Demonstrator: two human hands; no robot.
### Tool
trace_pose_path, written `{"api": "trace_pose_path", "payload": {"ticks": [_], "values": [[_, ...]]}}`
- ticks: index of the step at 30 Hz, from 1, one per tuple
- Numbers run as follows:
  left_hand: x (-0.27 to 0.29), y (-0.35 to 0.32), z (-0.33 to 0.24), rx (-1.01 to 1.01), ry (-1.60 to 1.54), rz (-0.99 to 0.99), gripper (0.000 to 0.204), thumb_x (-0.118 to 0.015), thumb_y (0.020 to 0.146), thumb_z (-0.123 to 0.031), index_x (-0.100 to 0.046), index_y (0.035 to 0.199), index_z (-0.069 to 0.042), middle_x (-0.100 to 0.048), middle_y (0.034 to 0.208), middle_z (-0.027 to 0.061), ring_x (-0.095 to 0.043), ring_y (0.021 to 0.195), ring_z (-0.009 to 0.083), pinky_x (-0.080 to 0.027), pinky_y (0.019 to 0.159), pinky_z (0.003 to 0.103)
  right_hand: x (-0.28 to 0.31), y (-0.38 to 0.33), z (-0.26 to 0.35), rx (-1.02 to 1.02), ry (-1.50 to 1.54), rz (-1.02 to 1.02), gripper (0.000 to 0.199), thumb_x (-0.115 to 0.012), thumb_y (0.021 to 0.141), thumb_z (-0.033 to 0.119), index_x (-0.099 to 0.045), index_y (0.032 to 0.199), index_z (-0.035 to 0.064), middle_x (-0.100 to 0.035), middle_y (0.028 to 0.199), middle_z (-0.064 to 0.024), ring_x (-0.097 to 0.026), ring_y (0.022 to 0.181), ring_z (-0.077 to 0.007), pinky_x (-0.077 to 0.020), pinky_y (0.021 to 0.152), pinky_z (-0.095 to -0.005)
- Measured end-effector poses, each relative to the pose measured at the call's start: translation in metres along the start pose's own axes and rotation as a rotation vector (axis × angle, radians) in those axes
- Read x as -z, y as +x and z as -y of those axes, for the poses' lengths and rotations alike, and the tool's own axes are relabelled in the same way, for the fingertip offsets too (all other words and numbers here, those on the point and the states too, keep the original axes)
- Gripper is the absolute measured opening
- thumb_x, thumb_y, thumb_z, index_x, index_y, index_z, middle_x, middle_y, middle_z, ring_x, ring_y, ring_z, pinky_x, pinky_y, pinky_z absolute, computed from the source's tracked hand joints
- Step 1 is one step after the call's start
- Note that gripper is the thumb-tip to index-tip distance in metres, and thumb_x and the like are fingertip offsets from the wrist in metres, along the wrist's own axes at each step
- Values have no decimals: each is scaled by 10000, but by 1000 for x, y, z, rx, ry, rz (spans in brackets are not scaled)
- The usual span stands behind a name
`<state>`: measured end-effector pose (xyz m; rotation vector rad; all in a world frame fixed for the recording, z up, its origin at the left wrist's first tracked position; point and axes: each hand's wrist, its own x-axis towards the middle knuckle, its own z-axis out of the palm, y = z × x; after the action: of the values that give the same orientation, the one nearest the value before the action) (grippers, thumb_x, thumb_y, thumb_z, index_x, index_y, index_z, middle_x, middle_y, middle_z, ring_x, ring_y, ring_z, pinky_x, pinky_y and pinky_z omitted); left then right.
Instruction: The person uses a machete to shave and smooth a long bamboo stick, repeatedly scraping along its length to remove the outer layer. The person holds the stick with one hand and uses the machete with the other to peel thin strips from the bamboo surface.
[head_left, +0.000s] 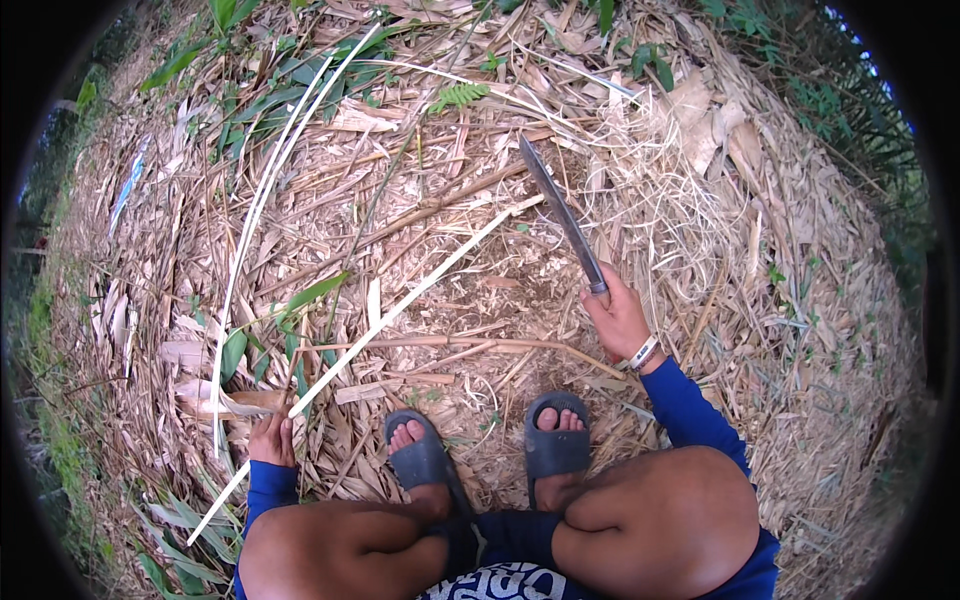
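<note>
I'm watching the left hand (272, 440) closing its fingers around the pale strip (400, 310), which is slanting forward and rightward from them, its far end lying just beside the blade. The right hand (618, 318) is gripping the long knife (560, 215), its blade pointing forward and leftward, crosswise to the strip.

Toward three o'clock, the right hand (618, 315) is covering the grip end of the long knife (560, 215). At eight, the left hand (271, 440) is hiding a stretch of the pale strip (412, 296). At seven, the left knee (310, 550) is blocking part of the left sleeve (268, 484). At six, the lower edge is cutting off the printed shirt (515, 582). Between nine and ten, a blue-and-white scrap (128, 190) is looking too small to identify, while foliage (885, 130) at two o'clock is blurring toward the rim.
</note>
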<state>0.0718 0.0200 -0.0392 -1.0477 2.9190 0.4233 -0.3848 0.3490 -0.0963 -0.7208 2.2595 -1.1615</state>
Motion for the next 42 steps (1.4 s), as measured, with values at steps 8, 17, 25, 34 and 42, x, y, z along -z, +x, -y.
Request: {"api": "trace_pose_path", "payload": {"ticks": [8,17,25,34,42], "values": [[1,3,13,-54,52,-29,182,-699,865,-111,-687,1004,6,-651,761,181,-642,650,367,-501,578,409,-28,-11,-25,-27,-282,121,253,-575,858,137,-449,1047,25,-620,684,-214,-619,692,-458,-490,662,-535],[30,4,-8,-1,-67,56,158,-691,874,-140,-677,974,-18,-629,737,185,-620,621,390,-470,551,440,24,-7,66,127,-58,-140,201,-614,903,115,-521,1043,4,-529,570,-69,-562,510,-183,-443,515,-329],[57,7,-30,33,-46,97,148,-685,880,-169,-681,945,-36,-629,740,189,-602,620,412,-465,556,462,-15,-13,-29,45,-357,79,324,-585,891,131,-481,1147,-40,-617,688,-144,-602,551,-270,-508,572,-390],[105,14,-70,-33,143,0,123,-674,892,-194,-673,907,-71,-614,713,142,-592,586,382,-443,514,454,15,-14,63,-16,3,-38,178,-629,872,148,-541,971,28,-574,592,-98,-561,500,-252,-430,519,-352],[103,8,-78,-51,160,-69,138,-700,869,-186,-688,939,-68,-613,702,135,-595,569,369,-448,502,447,-23,-25,-41,-165,-242,83,180,-607,864,162,-530,899,3,-628,693,-182,-640,665,-391,-491,615,-443]]}}
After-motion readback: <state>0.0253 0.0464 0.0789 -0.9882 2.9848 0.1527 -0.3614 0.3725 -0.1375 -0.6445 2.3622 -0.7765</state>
